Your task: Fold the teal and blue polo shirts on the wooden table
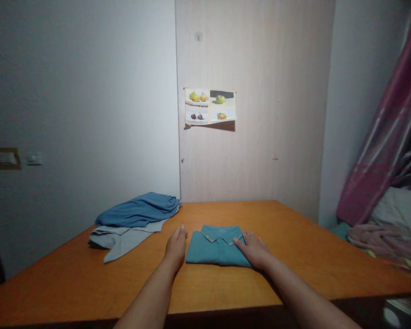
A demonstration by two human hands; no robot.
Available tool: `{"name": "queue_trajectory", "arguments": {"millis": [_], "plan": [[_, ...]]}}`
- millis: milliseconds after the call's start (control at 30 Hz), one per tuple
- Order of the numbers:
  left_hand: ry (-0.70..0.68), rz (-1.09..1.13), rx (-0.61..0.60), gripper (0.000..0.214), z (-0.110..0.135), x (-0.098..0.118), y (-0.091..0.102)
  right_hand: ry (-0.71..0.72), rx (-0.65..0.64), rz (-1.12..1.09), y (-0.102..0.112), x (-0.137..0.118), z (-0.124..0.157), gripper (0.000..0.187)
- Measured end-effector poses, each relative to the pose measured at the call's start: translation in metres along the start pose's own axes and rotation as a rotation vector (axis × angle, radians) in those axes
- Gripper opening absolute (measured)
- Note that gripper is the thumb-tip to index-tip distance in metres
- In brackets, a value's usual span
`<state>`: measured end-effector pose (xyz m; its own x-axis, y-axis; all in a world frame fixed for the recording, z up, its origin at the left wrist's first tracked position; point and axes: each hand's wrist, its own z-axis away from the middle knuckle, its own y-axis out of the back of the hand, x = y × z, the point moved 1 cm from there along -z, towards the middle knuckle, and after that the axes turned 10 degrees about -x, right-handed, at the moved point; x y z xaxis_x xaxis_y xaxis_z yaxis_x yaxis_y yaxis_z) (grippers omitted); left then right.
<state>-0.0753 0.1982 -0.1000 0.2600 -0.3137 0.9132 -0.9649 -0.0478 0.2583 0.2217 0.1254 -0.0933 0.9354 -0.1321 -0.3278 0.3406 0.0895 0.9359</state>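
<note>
A teal collared shirt (214, 250) lies folded into a neat rectangle on the wooden table (222, 290), its collar facing the far side and a button showing at the front. My right hand (255, 249) rests on the shirt's right side, fingers stretched out and the thumb near the collar. Just off the left edge of the shirt, my left hand (176, 244) stands on its side with the palm turned toward the cloth. Its fingers look extended and hold nothing.
At the table's back left lie a blue garment (140, 210) and a grey garment (130, 240) in a loose pile. A wall with a fruit picture (210, 106) stands behind. To the right are a pink curtain (373, 169) and a crumpled blanket (383, 240).
</note>
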Motion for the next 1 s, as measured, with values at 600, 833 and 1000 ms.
{"name": "queue_trajectory", "arguments": {"millis": [600,833,1000], "plan": [[-0.02,0.058,-0.135,0.052,0.01,0.01,0.0,-0.002,0.013,0.014,-0.009,0.011,-0.005,0.089],[-0.14,-0.262,-0.238,0.053,0.014,0.015,-0.002,-0.002,0.027,0.005,-0.011,0.014,-0.007,0.087],[-0.171,-0.436,-0.348,0.045,0.018,0.019,-0.002,0.01,0.043,0.007,-0.014,0.017,-0.009,0.087]]}}
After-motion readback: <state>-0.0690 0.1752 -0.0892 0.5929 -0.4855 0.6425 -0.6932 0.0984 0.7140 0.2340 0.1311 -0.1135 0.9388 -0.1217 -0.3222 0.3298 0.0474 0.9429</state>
